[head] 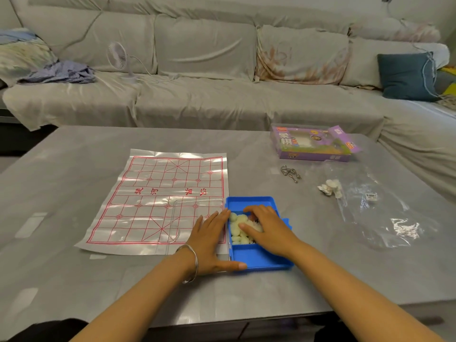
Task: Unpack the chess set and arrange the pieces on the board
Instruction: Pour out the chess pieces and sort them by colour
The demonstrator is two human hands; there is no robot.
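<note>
Two grips meet at the blue box: my left grip lies flat, fingers straight, against its left wall, thumb along the near edge, while my right grip rests inside it, fingers spread loosely over the pale pieces, clasping none that I can see. Just left of the box the red-lined board lies spread on the table.

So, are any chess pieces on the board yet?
No, the pieces sit in the blue box, and the board holds only a clear lid.
</note>
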